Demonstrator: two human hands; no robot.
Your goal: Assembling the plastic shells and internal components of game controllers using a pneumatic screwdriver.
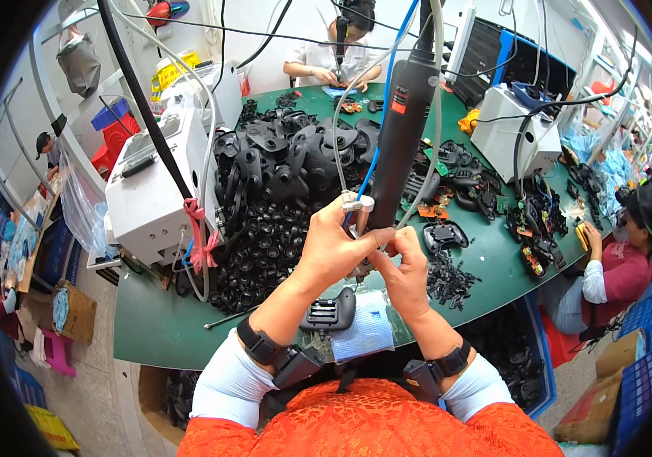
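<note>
In front of me hangs a black powered screwdriver [403, 129] with a blue and a pale hose beside it. My left hand [335, 245] is closed around the metal fitting [362, 209] at its lower end. Close by, thumb and fingers of my right hand [406, 273] are pinched together at the tool's tip; what they hold is hidden. Below both hands, a black game controller [329, 311] lies with its battery bay facing up. It rests partly on a folded blue-and-white cloth [365, 327] near the table's front edge.
Black controller shells [295, 156] and small round black parts [253, 255] are heaped to the left on the green table [154, 324]. White machines [162, 190] flank the work area. Small black pieces [451, 280] lie right. Co-workers sit at the far side [333, 57] and right [623, 266].
</note>
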